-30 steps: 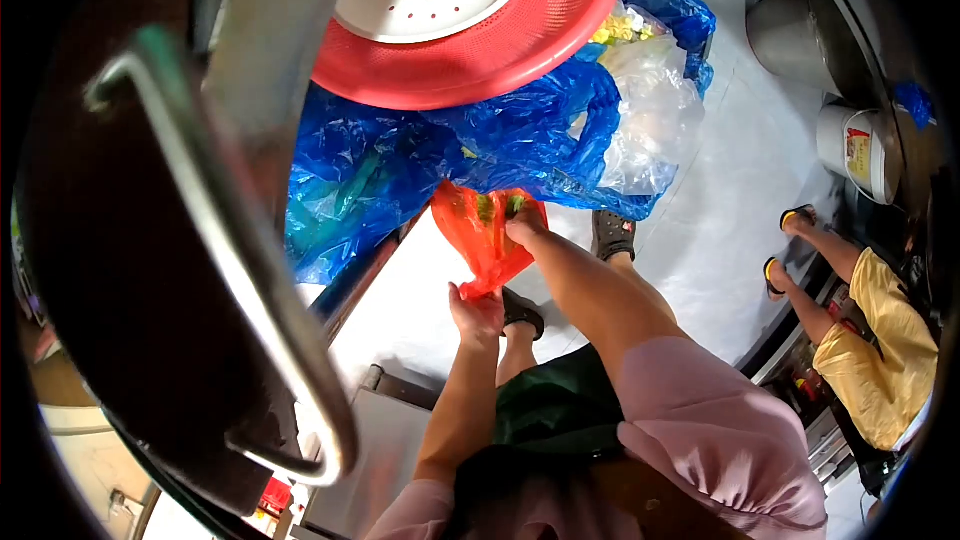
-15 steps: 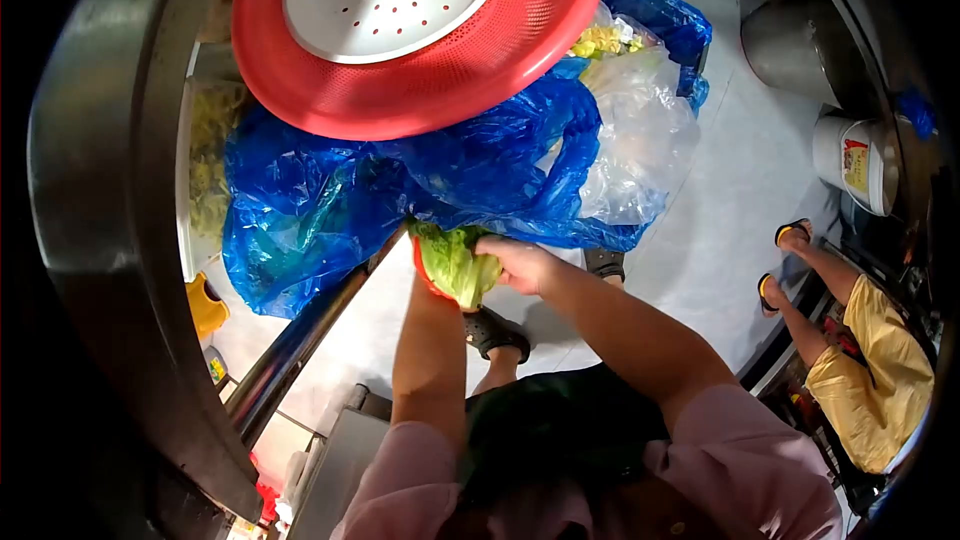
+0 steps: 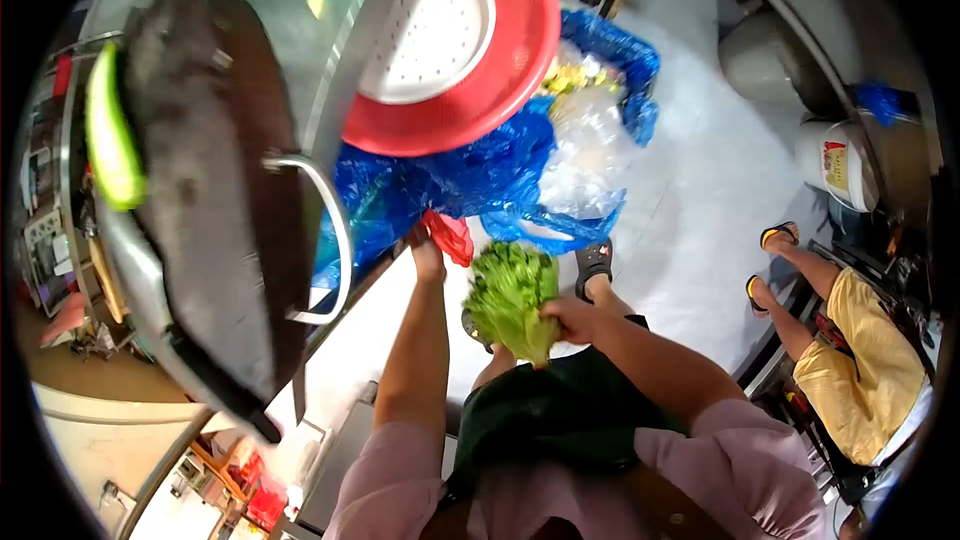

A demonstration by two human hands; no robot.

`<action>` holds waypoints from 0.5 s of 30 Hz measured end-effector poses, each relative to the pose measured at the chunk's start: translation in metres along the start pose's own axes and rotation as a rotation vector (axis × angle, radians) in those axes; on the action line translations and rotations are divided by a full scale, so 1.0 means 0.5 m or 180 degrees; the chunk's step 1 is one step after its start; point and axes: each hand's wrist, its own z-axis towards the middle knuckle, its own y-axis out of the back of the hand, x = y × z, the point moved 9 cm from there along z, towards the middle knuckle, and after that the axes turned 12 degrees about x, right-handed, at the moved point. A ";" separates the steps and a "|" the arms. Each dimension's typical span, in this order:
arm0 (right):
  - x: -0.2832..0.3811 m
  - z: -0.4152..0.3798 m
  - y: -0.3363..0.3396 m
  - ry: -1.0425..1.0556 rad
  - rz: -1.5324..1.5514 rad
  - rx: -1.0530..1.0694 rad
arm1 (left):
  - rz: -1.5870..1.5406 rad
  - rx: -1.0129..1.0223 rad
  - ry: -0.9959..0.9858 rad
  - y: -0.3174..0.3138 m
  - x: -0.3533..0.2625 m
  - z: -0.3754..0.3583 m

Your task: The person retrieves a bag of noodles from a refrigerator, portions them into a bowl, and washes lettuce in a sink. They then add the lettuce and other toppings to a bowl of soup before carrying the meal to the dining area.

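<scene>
A leafy green lettuce head (image 3: 512,295) hangs in front of my dark apron, its stem end low and its leaves up. My right hand (image 3: 570,321) is closed round its side near the base. To the left, my left hand (image 3: 428,252) holds a small red plastic bag (image 3: 451,237), which hangs limp beside the lettuce. Just beyond are the crumpled blue plastic bag (image 3: 480,165) and a clear bag (image 3: 585,155). Above them rests a red basket (image 3: 525,50) with a white perforated colander (image 3: 440,35) in it.
On the left, a knife (image 3: 200,365) and a green vegetable (image 3: 112,130) lie by a dark board (image 3: 200,190) near a metal edge with a white handle (image 3: 340,230). Another person's legs (image 3: 800,315) are at right, near a white bucket (image 3: 840,165).
The view has swung left, bringing the board and knife into sight. The lettuce is now away from the red bag, held upright by my right hand; the two were together before.
</scene>
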 end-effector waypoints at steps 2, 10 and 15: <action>-0.023 -0.081 -0.039 0.0110 0.0258 0.0066 | -0.0745 -0.0489 0.1728 -0.011 0.030 -0.147; -0.068 -0.390 -0.130 0.1552 0.0559 0.0527 | 0.3073 0.2735 -0.1326 -0.473 -0.470 -0.503; 0.003 -0.602 -0.134 0.2116 0.0158 0.0904 | 0.3854 0.4154 -0.3406 -0.821 -0.715 -0.659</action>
